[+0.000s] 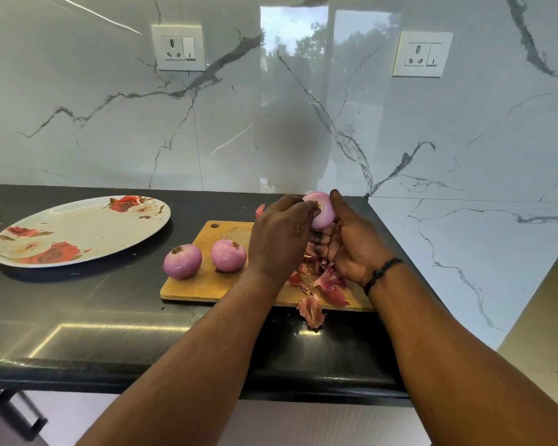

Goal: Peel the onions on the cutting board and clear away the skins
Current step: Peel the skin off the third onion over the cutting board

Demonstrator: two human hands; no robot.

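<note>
A pale purple peeled onion [322, 211] is held up above the far right of the wooden cutting board [203, 284]. My right hand [348, 243] cradles it from below, thumb up its right side. My left hand [279, 236] pinches at the onion's top end with its fingertips. Two more peeled onions [182, 261] [228, 255] sit side by side on the board's left half. Red-brown onion skins [322, 284] lie heaped on the board's right part under my hands, and one piece [311, 310] hangs over the front edge onto the counter.
A large oval flowered plate [78, 230] lies on the black counter [78, 310] to the left of the board. The marble wall rises just behind, and a side wall [464, 252] closes in on the right. A skin scrap [260, 210] lies beyond the board.
</note>
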